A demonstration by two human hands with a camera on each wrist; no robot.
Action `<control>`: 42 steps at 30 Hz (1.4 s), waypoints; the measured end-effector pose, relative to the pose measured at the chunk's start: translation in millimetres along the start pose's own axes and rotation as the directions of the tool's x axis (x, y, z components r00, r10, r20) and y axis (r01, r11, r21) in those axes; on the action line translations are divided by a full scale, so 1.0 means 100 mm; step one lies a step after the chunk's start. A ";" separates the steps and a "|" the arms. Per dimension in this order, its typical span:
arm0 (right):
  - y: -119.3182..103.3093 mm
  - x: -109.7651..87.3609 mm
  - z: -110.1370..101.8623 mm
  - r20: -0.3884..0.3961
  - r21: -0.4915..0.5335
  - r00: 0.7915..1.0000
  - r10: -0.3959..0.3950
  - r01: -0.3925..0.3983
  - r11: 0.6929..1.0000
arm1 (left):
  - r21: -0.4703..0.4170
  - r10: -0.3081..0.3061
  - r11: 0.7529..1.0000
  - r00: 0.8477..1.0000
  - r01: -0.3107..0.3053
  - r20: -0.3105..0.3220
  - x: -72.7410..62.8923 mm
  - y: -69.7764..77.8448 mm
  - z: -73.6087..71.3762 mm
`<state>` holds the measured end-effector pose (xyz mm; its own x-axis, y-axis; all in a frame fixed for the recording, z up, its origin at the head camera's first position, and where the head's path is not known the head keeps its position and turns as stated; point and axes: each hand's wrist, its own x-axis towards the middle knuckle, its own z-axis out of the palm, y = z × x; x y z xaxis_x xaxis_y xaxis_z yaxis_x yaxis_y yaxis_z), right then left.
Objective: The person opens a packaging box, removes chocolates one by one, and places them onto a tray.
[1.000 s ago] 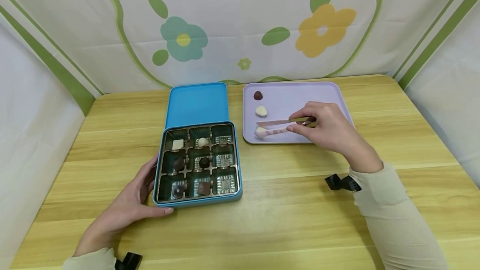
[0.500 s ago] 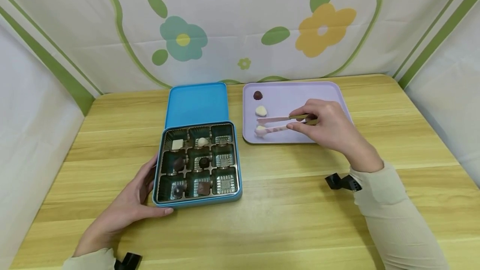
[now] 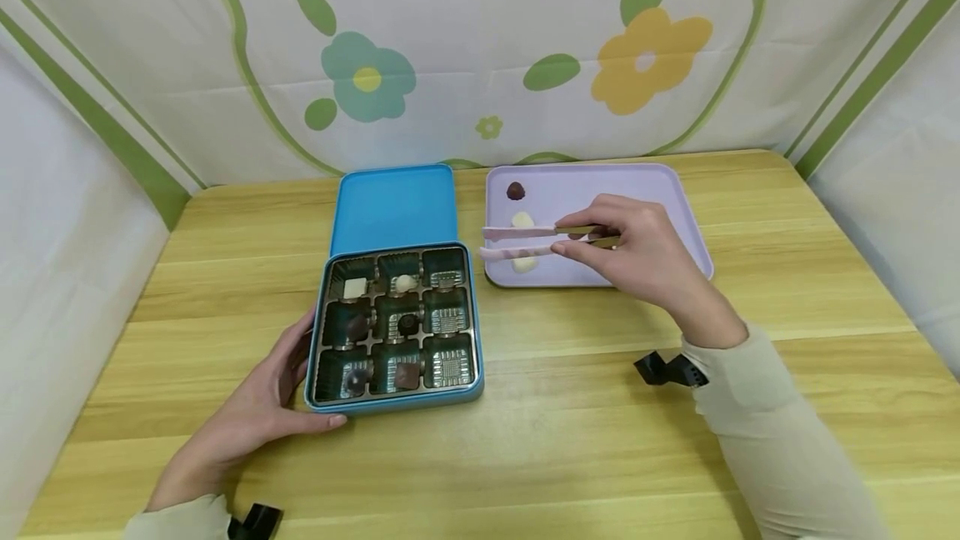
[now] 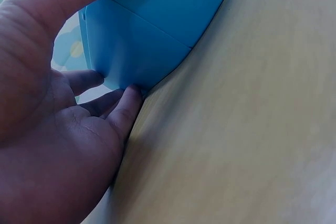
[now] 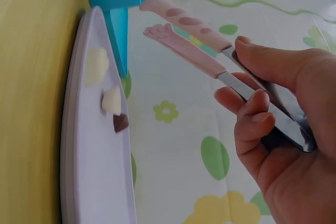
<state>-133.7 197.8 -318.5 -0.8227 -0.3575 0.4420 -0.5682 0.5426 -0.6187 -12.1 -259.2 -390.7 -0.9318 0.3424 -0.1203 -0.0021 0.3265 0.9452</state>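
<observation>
My left hand holds the near-left corner of a blue tin, thumb along its front and fingertips against its side. Several dark and white chocolates lie in the tin's left and middle columns; the right column shows bare tray. In my right hand is a pair of pink paw-tipped tongs, gripped between thumb and fingers. Their tips stand apart with nothing between, above the left edge of a lilac tray. Two white chocolates lie partly hidden under the tongs, and a brown chocolate lies behind them.
Behind the tin, a blue lid lies on the wooden table. A white cloth with printed flowers hangs at the table's back edge. The tray stands to the right of the tin.
The tongs have moved left from around the nearest white chocolate, which stays on the tray, and now reach the tray's left edge. My left hand and the tin have hardly moved.
</observation>
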 end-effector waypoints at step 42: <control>-0.53 0.60 0.53 0.276 0.119 0.955 -0.104 0.073 0.990 | -0.025 -0.009 1.000 1.000 0.009 0.006 0.01 -0.01 0.04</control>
<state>-153.9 107.3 -294.4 -0.7323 -0.6079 0.3068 -0.6248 0.4208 -0.6577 -11.5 -256.1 -393.2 -0.9296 0.3446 -0.1309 -0.0198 0.3078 0.9512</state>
